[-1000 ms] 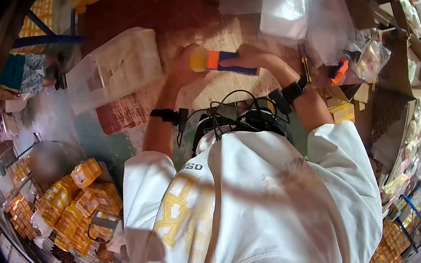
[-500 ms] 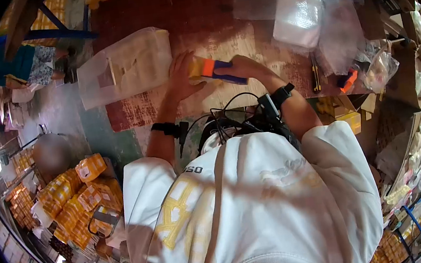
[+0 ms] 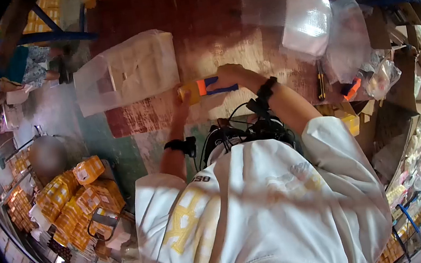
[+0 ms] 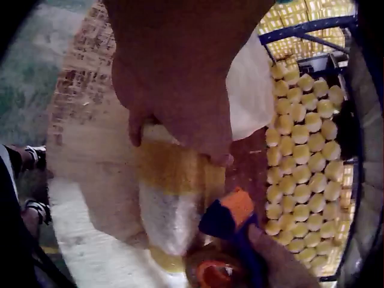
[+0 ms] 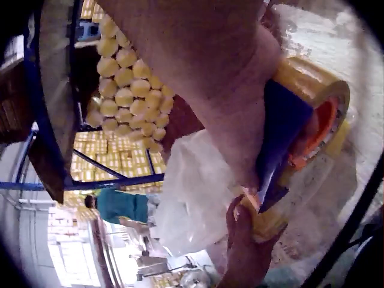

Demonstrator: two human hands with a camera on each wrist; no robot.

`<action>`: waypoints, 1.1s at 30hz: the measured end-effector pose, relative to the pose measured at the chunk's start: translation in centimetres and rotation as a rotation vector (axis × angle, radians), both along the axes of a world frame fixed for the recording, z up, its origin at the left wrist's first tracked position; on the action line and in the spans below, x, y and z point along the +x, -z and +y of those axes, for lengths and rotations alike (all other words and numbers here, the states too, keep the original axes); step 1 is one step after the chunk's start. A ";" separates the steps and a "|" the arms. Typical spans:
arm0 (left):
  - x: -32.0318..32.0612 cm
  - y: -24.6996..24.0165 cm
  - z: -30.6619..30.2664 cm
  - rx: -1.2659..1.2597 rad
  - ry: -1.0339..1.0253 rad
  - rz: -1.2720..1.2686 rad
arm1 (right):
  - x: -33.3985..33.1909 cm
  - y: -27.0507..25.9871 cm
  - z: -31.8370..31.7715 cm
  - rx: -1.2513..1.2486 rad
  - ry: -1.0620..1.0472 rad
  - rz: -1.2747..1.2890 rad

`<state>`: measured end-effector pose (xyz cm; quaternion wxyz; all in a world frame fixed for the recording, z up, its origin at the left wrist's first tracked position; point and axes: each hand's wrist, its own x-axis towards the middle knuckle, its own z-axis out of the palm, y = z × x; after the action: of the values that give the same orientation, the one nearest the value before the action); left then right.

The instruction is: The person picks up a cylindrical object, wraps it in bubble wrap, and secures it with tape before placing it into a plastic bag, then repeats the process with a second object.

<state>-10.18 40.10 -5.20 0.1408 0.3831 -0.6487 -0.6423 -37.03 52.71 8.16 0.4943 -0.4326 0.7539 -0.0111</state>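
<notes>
A tape dispenser (image 3: 220, 84) with a blue body and orange front is gripped in my right hand (image 3: 231, 74). Its roll of yellow tape (image 5: 315, 81) shows in the right wrist view. My left hand (image 4: 174, 102) holds one end of a small package (image 4: 171, 219) in clear wrap, thumb and fingers on opposite sides. Yellow tape (image 4: 168, 168) bands the package next to those fingers. In the head view the dispenser's orange end lies right against the package, over the table's near part. The left palm hides the package's end.
A translucent bag (image 3: 142, 60) with a pale board inside lies on the table (image 3: 196, 21) to the left. At the right are clear plastic bags (image 3: 307, 17), a yellow cutter (image 3: 320, 80) and an orange-and-black tool (image 3: 352, 90). Yellow rolls (image 4: 306, 150) stand stacked at the back.
My left hand has come down from the package's far side to grip its left end. My right hand has shifted slightly left, and the dispenser lies more level, its orange end closer to the package.
</notes>
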 end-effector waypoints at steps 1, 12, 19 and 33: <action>0.9 3.0 0.8 0.010 -0.030 -0.016 | 0.3 -0.2 -0.8 0.064 -0.030 0.004; -1.4 -1.8 2.1 -0.804 0.166 -0.525 | -4.3 2.9 2.1 0.086 -0.107 0.076; -6.5 -2.2 6.6 -0.948 0.518 -0.283 | -7.2 2.8 4.6 0.136 -0.067 0.026; -16.2 -4.5 10.8 -0.922 0.896 -0.646 | -10.4 6.2 12.7 0.160 0.297 -0.229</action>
<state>-26.33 50.87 -0.66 -0.1878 0.1528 -0.9580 -0.1537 -47.47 65.40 1.95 0.6024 -0.2721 0.7468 -0.0729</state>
